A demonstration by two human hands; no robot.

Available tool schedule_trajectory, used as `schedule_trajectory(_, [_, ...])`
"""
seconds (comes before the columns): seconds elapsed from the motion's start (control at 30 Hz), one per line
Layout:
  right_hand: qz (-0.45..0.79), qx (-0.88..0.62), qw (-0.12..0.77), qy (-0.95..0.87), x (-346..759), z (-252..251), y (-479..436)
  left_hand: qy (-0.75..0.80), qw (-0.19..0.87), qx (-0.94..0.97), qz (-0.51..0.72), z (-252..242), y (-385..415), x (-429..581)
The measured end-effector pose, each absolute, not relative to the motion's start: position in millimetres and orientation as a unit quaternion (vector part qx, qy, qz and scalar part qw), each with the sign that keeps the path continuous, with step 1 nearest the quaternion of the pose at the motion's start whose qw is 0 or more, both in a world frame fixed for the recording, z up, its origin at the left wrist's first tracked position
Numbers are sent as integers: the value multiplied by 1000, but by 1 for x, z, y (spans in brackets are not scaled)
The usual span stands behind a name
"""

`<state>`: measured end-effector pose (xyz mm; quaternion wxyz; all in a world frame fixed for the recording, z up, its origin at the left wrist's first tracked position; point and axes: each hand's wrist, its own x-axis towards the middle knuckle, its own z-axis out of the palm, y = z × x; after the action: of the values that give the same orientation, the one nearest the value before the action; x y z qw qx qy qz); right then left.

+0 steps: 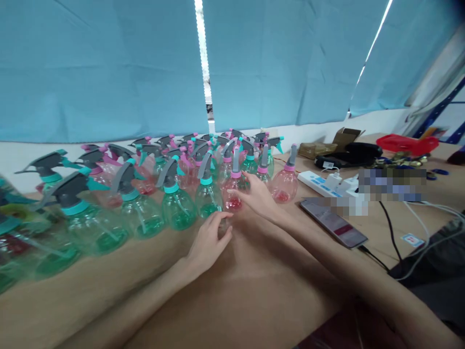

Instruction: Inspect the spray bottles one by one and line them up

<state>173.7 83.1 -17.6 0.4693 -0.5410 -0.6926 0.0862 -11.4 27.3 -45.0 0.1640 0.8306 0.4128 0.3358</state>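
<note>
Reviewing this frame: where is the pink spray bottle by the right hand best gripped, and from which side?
Probably at the narrow neck under the collar of the pink bottle, from the near side. It stands upright with a wide round body; a green bottle crowds its left, rows stand behind, and the right hand touches it.

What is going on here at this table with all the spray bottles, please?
A person is reaching both hands into a crowd of green and pink spray bottles on a wooden table. The right hand touches a pink bottle in the front row; the left hand lies on the table just before a green bottle. A phone and a power strip lie to the right.
</note>
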Motion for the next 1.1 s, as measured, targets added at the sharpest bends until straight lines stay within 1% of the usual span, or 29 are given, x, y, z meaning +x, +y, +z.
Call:
schedule_trajectory(0.37, [107,-568,416,-702,173,-9,88,422,203,793,390,-30,26,4])
schedule_trajectory(0.53, [102,-559,398,-720,178,-6,63,438,204,769,420,-14,19,7])
schedule_trajectory(0.73, [69,-531,388,-750,175,-7,24,435,192,749,462,7,20,11])
schedule_trajectory(0.93, [64,-530,342,-773,160,-2,-9,407,206,763,459,19,20,21])
schedule_trajectory(1.1, [30,-505,328,-798,144,0,-25,388,228,760,469,24,8,13])
